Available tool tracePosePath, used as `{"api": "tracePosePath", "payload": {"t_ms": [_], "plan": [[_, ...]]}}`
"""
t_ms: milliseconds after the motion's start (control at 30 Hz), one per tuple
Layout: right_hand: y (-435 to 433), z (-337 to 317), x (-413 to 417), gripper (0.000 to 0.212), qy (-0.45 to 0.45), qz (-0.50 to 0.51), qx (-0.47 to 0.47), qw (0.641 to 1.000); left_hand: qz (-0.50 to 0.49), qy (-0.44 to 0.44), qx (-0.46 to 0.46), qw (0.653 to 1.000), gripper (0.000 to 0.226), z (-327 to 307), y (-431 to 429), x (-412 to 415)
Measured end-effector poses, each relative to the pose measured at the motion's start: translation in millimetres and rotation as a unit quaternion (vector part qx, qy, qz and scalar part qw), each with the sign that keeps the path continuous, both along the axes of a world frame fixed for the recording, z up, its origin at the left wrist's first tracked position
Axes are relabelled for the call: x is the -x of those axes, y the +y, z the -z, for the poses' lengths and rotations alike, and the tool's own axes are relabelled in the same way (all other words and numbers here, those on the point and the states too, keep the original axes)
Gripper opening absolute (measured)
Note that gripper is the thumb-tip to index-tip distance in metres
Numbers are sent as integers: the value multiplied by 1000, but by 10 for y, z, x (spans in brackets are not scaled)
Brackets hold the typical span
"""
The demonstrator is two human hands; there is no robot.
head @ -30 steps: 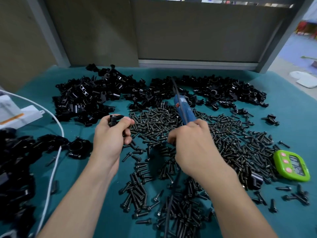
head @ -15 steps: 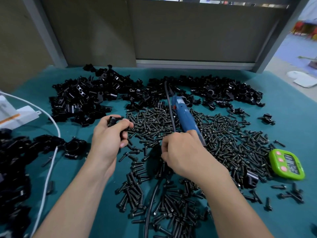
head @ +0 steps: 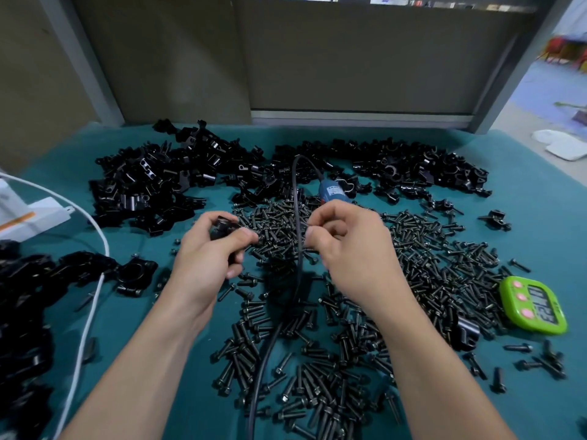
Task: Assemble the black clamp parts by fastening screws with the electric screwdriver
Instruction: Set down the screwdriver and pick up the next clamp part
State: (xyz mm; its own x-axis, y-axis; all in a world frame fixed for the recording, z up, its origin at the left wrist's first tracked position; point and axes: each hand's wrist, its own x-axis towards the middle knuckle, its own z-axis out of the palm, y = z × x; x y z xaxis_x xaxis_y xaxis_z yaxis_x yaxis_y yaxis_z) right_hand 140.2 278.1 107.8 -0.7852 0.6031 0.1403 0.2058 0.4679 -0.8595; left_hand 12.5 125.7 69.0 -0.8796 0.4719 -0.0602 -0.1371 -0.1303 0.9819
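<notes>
Teal cloth on the table [head: 524, 173], grey partition panels behind it, and pretty much the whole surface is buried: a heap of loose black clamp parts [head: 152, 185] along the back and a huge spread of black screws [head: 428, 268] in the middle. A green timer [head: 533, 304] sits off at the right edge, and a white cable [head: 85, 328] runs down the left.

The left hand [head: 206, 262] is gripping one clamp piece [head: 222, 228], fingers and thumb wrapped round it, held just above the near edge of the screw pile. The right hand [head: 355, 249] is curled, with thumb and forefinger pinched together right beside the black cord [head: 297, 201]. I honestly can't tell if there's a screw in that pinch (too dark, too small). The blue electric screwdriver [head: 332, 191] pokes out just beyond that hand's knuckles, angled away toward the clamp heap. Whether the palm has hold of it is hidden.

My read: this is the screw-picking step — no fastening yet. Next up, a screw has to be seated in the clamp's hole, then the driver tip lined up straight on its head while the left hand keeps the piece steady.
</notes>
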Motion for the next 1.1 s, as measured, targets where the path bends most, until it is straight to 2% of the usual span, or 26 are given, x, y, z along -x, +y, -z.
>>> {"api": "tracePosePath", "payload": {"t_ms": [133, 233, 367, 533, 700, 867, 1100], "plan": [[-18, -6, -3, 16, 87, -50, 184, 978, 117, 50, 13, 992, 30, 26, 38, -60], [-19, 4, 3, 13, 113, -78, 306, 942, 170, 71, 4, 983, 23, 23, 44, -87], [30, 15, -5, 20, 126, -107, 399, 902, 200, 87, -2, 976, 18, 5, 43, -112], [44, 6, -4, 15, 134, -85, 366, 917, 218, 88, -6, 972, 26, 22, 40, -103], [46, 0, -20, 11, 133, -88, 317, 935, 212, 103, -29, 971, 22, -1, 47, -104], [41, 15, -13, 11, 102, -99, 175, 974, 208, 112, -33, 971, 22, -29, 44, -107], [33, 3, -28, 17, 52, -88, 47, 994, 217, 130, -8, 967, 24, -40, 19, -113]]}}
